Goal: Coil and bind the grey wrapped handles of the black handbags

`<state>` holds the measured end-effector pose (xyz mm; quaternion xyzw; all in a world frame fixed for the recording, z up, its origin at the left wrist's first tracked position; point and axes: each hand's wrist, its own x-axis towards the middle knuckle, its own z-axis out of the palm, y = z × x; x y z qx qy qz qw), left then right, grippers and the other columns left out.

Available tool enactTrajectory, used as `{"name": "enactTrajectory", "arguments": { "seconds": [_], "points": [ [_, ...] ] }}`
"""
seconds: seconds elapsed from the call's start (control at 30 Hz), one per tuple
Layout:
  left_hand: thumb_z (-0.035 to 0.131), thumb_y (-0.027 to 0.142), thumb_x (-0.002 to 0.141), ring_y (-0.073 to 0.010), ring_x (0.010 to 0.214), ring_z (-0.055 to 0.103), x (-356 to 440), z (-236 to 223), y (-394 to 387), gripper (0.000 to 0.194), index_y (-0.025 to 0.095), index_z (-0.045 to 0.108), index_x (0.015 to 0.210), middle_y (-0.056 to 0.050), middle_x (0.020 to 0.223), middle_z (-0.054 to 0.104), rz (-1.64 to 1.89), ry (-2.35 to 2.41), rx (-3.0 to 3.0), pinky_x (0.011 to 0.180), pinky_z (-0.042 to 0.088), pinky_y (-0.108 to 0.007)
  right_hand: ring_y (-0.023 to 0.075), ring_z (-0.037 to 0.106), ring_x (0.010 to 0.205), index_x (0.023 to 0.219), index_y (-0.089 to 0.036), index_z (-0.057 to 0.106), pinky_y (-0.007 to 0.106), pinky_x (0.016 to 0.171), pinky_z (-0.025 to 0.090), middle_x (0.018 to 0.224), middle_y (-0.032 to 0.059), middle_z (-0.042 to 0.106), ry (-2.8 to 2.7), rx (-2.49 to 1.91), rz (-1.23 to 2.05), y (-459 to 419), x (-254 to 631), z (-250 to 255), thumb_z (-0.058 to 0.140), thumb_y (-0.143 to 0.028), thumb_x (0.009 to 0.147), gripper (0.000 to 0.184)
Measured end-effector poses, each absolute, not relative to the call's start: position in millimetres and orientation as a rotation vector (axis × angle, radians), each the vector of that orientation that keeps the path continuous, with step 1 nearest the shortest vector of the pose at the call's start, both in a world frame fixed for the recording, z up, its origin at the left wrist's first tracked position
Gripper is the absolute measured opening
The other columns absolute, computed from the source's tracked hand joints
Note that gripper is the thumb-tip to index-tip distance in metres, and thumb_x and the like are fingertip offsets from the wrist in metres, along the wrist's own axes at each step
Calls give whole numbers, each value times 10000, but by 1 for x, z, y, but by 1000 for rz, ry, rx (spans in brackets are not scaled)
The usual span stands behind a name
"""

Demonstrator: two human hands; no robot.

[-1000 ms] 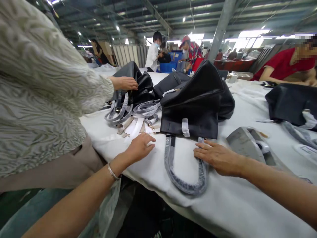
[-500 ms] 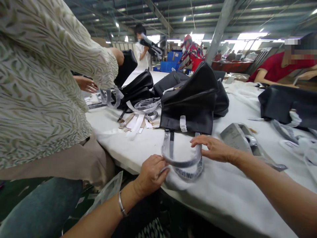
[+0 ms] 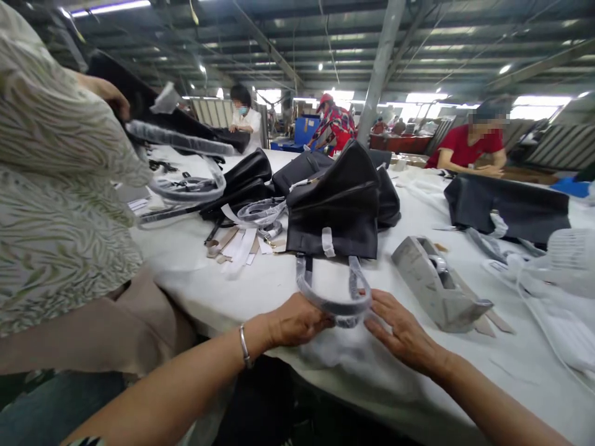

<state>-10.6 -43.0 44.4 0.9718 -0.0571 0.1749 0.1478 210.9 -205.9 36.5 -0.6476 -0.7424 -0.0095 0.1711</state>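
A black handbag [image 3: 337,210] lies on the white table [image 3: 465,365] in front of me, its plastic-wrapped handles [image 3: 332,300] hanging toward the near edge. My left hand [image 3: 297,322], a bracelet on its wrist, is closed around the bottom of the handle loop. My right hand [image 3: 402,331] lies with fingers stretched out on the cloth, its fingertips touching the right side of the handles.
A person in a patterned top [image 3: 56,186] stands close on my left, lifting another black bag [image 3: 176,127]. More black bags [image 3: 506,207] and paper strips [image 3: 237,241] lie on the table. A grey tape dispenser [image 3: 434,282] sits right of my hands. Other workers stand behind.
My left hand has taken the handle loop from below and my right hand has dropped lower beside it. The neighbouring person has raised a bag higher and leftward.
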Motion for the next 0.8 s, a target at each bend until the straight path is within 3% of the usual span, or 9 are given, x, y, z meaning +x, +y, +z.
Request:
{"name": "enactTrajectory", "arguments": {
  "seconds": [0.07, 0.17, 0.23, 0.3, 0.4, 0.47, 0.53, 0.63, 0.8],
  "points": [
    [446, 280, 957, -219, 1196, 534, -8, 60, -37, 234, 181, 595, 1108, -77, 1191, 634, 542, -174, 2784, 1042, 405, -348, 295, 420, 1314, 1348, -176, 481, 474, 1088, 363, 1396, 140, 494, -2225, -1669, -132, -200, 215, 31, 517, -404, 891, 513],
    [481, 378, 950, -208, 991, 618, -4, 76, -31, 241, 173, 602, 992, -66, 997, 676, 447, -172, 2868, 909, 472, -315, 332, 483, 1228, 1360, -132, 436, 508, 1008, 427, 1315, 188, 532, -2068, -1665, -311, -178, 223, 41, 580, -358, 836, 589],
    [475, 428, 950, -172, 789, 622, -2, 78, -28, 285, 169, 590, 918, -40, 849, 668, 369, -209, 2936, 772, 485, -275, 311, 527, 1154, 1296, -147, 486, 493, 972, 447, 1206, 168, 584, -1990, -1645, -322, -167, 222, 56, 556, -265, 821, 495],
    [442, 436, 963, -155, 716, 598, -3, 74, -25, 310, 167, 580, 895, -34, 813, 659, 377, -256, 2989, 713, 467, -265, 290, 534, 1133, 1183, -187, 566, 483, 997, 417, 1154, 131, 602, -2134, -1562, -182, -164, 212, 71, 558, -216, 784, 400],
    [415, 492, 961, -162, 685, 588, 0, 58, -22, 367, 177, 581, 873, -27, 750, 644, 438, -316, 3039, 677, 444, -284, 238, 591, 993, 965, -206, 631, 455, 1026, 378, 983, 74, 645, -2366, -1454, 146, -170, 188, 86, 588, -266, 786, 194],
    [448, 567, 923, -167, 632, 584, 7, 47, -18, 412, 182, 578, 851, -19, 687, 630, 417, -328, 3047, 620, 426, -290, 193, 606, 842, 854, -204, 622, 401, 962, 416, 817, 37, 641, -2372, -1475, 306, -175, 175, 88, 566, -302, 838, 113],
    [504, 593, 886, -165, 591, 583, 18, 36, -10, 423, 179, 570, 831, -19, 669, 634, 362, -326, 3044, 563, 404, -281, 173, 591, 751, 775, -201, 601, 339, 827, 450, 724, 24, 619, -2316, -1579, 361, -177, 172, 86, 540, -308, 876, 160],
    [545, 589, 864, -163, 570, 591, 34, 24, 10, 419, 176, 557, 796, -27, 678, 652, 340, -255, 3066, 537, 385, -275, 168, 562, 675, 667, -194, 543, 292, 646, 404, 654, 21, 588, -2220, -1830, 326, -178, 185, 83, 546, -333, 885, 259],
    [560, 564, 867, -162, 602, 589, 30, 18, 66, 400, 174, 549, 780, -40, 728, 662, 301, -206, 3171, 580, 393, -283, 171, 548, 680, 670, -193, 525, 291, 619, 360, 680, 33, 578, -2171, -2030, 261, -183, 212, 83, 504, -378, 913, 306]
  ]
}}
